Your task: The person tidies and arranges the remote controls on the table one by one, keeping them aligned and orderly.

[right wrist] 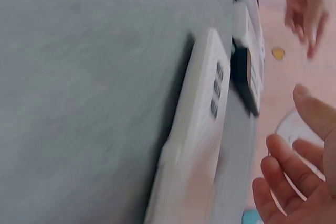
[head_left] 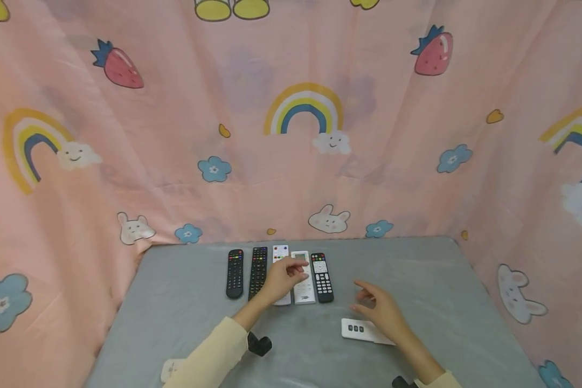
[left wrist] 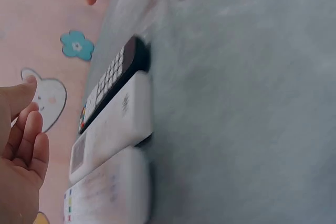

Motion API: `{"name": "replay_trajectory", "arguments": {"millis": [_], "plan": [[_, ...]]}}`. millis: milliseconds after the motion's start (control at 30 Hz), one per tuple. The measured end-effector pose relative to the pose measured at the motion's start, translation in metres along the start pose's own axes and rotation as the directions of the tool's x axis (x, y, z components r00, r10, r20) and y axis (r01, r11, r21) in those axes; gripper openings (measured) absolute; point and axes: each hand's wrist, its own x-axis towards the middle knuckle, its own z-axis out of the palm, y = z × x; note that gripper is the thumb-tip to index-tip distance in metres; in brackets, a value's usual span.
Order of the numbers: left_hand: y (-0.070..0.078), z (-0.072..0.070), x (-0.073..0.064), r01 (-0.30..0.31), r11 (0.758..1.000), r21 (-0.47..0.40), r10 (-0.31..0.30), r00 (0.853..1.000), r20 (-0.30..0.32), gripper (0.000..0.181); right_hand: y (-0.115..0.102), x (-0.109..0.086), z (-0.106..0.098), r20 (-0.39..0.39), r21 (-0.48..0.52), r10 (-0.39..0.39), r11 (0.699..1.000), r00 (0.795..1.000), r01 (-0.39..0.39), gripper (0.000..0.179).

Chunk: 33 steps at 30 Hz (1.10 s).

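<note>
Over the row of remote controls hovers my left hand [head_left: 282, 277], its fingers loosely bent and holding nothing. Beneath it lie a white remote with coloured buttons [head_left: 281, 252], partly covered by the hand, and a white remote with a small screen [head_left: 304, 291]. A black remote with white buttons [head_left: 323, 277] is at the row's right end. My right hand [head_left: 380, 310], fingers loosely bent around nothing, is above a long white object with three dark buttons [right wrist: 202, 114]. The hand hides part of that object in the head view.
Two black remotes, one at the left end [head_left: 235, 274] and another beside it [head_left: 259, 264], complete the row. A white object [head_left: 170, 369] lies near the left sleeve, partly hidden. Behind the grey table [head_left: 184, 302] hangs a pink patterned curtain [head_left: 252, 199].
</note>
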Motion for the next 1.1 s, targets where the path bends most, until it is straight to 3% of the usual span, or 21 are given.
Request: {"name": "replay_trajectory", "arguments": {"millis": [100,200,333,467,700,933,1100], "plan": [[0.002,0.015,-0.024,0.017,0.996,-0.092,-0.014,1.000,0.024,0.029,0.013,-0.012,-0.010,0.009,0.014,-0.008,1.000,1.000,0.008,0.065],[0.006,0.040,-0.045,0.018,0.984,-0.178,-0.007,0.998,0.064,0.031,0.025,-0.025,-0.022,0.011,0.008,-0.026,1.000,1.000,0.026,0.064],[0.008,0.072,-0.065,-0.034,0.984,-0.174,0.057,0.990,0.131,0.038,0.040,-0.039,-0.032,-0.002,-0.009,-0.060,0.998,0.998,0.060,0.063],[0.002,0.095,-0.074,-0.089,0.986,-0.138,0.109,0.983,0.146,0.045,0.056,-0.049,-0.036,-0.034,-0.035,-0.083,0.996,0.996,0.082,0.060],[-0.002,0.109,-0.076,-0.084,0.994,-0.070,0.090,0.991,0.103,0.050,0.073,-0.060,-0.040,-0.010,-0.057,-0.069,0.996,0.998,0.068,0.059],[-0.006,0.116,-0.073,-0.092,0.992,0.090,0.084,0.992,0.095,0.048,0.074,-0.060,-0.040,0.093,-0.130,0.004,0.991,0.996,0.009,0.063],[-0.003,0.119,-0.076,-0.076,0.991,0.110,0.069,0.996,0.062,0.047,0.073,-0.060,-0.038,0.098,-0.139,0.009,0.990,0.995,0.005,0.063]]}}
